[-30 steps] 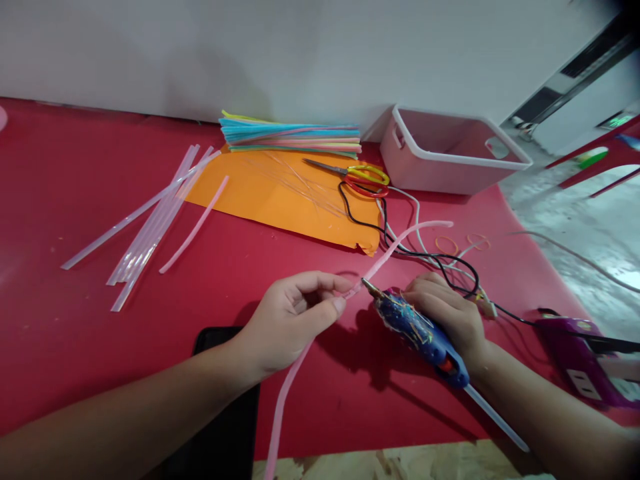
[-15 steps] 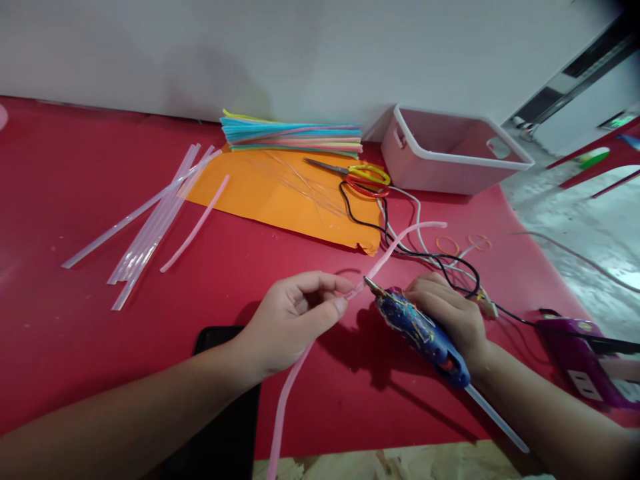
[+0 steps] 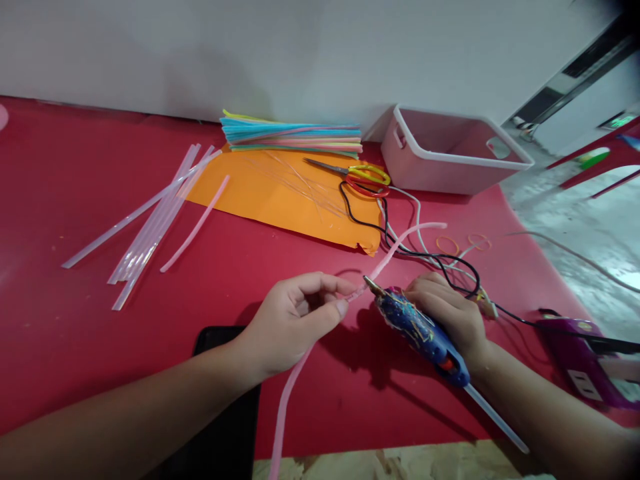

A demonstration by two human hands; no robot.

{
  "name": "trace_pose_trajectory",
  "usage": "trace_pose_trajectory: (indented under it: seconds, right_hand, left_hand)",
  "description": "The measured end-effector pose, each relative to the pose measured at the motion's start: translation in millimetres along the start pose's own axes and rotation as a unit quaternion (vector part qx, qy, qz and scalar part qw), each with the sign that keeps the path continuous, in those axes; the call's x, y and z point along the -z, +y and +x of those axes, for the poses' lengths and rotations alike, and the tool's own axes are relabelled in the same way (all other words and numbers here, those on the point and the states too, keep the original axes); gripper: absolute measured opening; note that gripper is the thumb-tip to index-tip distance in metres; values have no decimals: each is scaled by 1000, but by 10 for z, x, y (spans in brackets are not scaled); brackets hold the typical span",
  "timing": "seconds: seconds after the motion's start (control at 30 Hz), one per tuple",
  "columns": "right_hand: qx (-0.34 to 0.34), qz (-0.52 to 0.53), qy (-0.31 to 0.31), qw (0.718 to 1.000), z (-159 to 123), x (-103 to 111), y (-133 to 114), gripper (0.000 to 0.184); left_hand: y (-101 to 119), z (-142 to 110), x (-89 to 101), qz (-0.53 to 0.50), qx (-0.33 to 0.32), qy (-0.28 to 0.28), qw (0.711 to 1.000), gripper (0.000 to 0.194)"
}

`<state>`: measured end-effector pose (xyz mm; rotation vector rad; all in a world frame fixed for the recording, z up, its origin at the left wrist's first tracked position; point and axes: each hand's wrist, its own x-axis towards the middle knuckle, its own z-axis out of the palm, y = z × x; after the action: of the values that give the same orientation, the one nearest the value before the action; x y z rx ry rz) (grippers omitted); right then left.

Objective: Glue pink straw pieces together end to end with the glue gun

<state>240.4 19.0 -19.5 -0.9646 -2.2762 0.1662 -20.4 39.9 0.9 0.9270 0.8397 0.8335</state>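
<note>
Between the thumb and fingers of my left hand (image 3: pixel 300 320) is a long pink pipe cleaner (image 3: pixel 286 400). One end runs down past the table's front edge; the other curves up to the right. My right hand (image 3: pixel 450 313) is wrapped round a blue hot glue gun (image 3: pixel 415 330), its surface streaked with dried glue. A glue stick (image 3: pixel 497 420) juts from the gun's rear. The metal nozzle is at the pipe cleaner, just right of my left fingertips; whether it touches I cannot tell. A shorter pink pipe cleaner (image 3: pixel 196 223) lies to the left.
Clear glue sticks (image 3: pixel 150 230) lie at left. Scissors (image 3: pixel 347 172) rest on an orange sheet (image 3: pixel 260 193), before a bundle of coloured pipe cleaners (image 3: pixel 290 137). Further right are a pink bin (image 3: pixel 430 170), tangled cables (image 3: pixel 415 253) and a purple power strip (image 3: pixel 575 360). A black tray-like object (image 3: pixel 220 413) lies under my left arm.
The pink pipe cleaner's far end has shifted slightly to the left, and the nozzle has edged slightly up and right. Both hands keep their grips.
</note>
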Motion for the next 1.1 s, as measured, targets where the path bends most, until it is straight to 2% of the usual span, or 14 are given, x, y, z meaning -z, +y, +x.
trace_pose_trajectory:
  seconds: [0.23, 0.6, 0.83, 1.1]
  right_hand:
    - [-7, 2, -12, 1000, -51, -22, -3, 10]
    - [12, -10, 21, 1000, 41, 39, -37, 10]
    - [31, -13, -14, 999, 6, 7, -33, 7]
    - [25, -5, -7, 1000, -42, -1, 13, 5]
  left_hand:
    - [2, 15, -14, 2, -2, 0, 1000, 12]
    - [42, 7, -3, 13, 14, -1, 1000, 10]
    - [28, 14, -17, -12, 8, -4, 1000, 14]
    - [23, -20, -30, -34, -3, -17, 999, 12]
